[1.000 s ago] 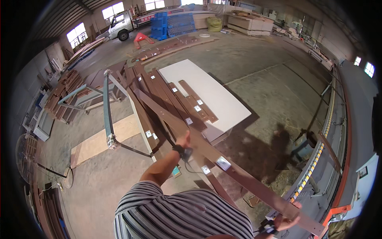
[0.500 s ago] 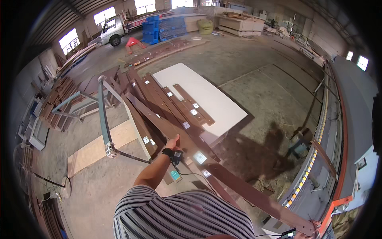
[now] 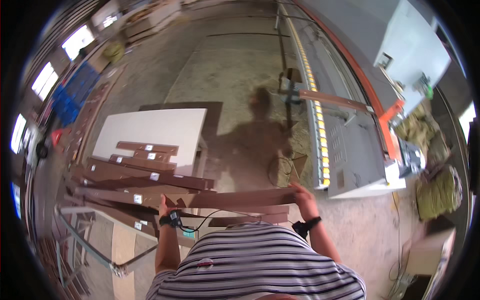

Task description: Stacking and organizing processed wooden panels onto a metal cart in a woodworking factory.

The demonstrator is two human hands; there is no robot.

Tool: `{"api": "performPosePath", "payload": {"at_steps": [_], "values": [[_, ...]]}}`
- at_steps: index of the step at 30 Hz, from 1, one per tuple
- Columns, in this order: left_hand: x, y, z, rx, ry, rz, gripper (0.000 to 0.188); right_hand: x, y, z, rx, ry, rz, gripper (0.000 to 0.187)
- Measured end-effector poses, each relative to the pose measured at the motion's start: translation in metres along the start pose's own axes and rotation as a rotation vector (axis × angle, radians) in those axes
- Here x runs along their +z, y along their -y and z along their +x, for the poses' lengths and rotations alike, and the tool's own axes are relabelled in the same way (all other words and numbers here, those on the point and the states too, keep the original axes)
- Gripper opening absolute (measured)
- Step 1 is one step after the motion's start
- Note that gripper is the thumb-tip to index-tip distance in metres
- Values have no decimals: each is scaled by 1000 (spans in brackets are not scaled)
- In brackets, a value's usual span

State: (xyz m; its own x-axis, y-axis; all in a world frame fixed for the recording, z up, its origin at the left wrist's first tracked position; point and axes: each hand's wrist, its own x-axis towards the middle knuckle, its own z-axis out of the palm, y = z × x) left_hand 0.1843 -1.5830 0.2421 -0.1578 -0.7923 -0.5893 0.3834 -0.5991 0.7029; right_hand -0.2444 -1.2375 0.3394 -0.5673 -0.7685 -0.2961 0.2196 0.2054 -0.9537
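Note:
A long brown board [image 3: 230, 198] lies crosswise in front of my body. My left hand [image 3: 164, 208] is closed on its near edge, around the middle of its length. At the board's right end, my right hand [image 3: 304, 200] grips it; some of those fingers are hidden or blurred. Each wrist wears a black strap with a small device, and a cable runs from the left one. Beyond the left hand, more brown boards [image 3: 132, 172] with white labels lie stacked, several of them resting on a white panel [image 3: 150, 122].
To the right stands a long grey machine [image 3: 347, 150] with a yellow-and-white edge strip. A short brown board [image 3: 335, 100] lies across it. At the lower left is a metal frame stand [image 3: 90, 250]. Yellow-green sacks [image 3: 440, 195] sit at the far right.
My view has swung right, so the board now lies nearly level across it. The right hand, earlier at the lower right rim, is now in plain sight. Both hands stay on the board.

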Motion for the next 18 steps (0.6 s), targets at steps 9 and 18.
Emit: {"api": "performPosePath", "payload": {"at_steps": [9,18], "values": [[-117,56,57,70,166,222,45,-24,27,40,-17,-55,345,23],[-70,55,44,134,-398,663,29,-65,28,188,-154,-17,904,15]]}}
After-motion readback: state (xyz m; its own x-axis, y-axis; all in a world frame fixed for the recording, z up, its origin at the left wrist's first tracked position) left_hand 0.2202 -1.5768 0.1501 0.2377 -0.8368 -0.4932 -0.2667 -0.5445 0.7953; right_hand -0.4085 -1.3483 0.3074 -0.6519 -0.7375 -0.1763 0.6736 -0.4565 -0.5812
